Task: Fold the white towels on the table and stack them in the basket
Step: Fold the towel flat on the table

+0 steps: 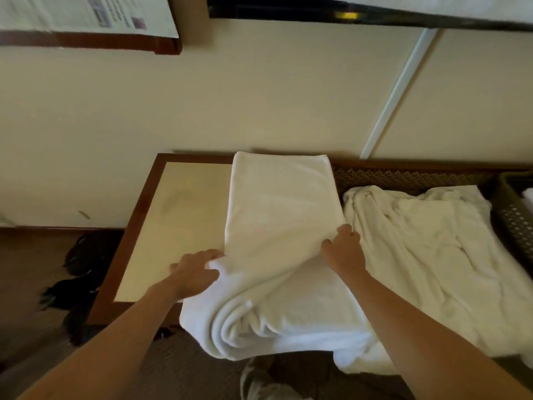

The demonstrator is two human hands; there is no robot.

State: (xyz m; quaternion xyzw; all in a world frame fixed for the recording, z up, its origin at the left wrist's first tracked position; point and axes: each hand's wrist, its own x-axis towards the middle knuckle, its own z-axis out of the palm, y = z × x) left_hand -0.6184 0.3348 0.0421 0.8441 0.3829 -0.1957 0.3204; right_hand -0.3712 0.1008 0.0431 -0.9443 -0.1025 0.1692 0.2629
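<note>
A long white towel [277, 215] lies lengthwise across the table [184, 203], its near part bunched in thick folds over the front edge. My left hand [196, 272] grips the towel's left edge, fingers curled into the cloth. My right hand [344, 246] pinches the right edge at about the same height. A second white towel [427, 255] lies crumpled and spread to the right. The dark woven basket [516, 215] stands at the far right edge, with something white inside, mostly out of frame.
The table has a cream top and a brown wooden frame, pushed against a cream wall [230, 96]. Dark objects [78, 278] lie on the brown floor to the left. A patterned strip [403, 176] runs along the table's back edge.
</note>
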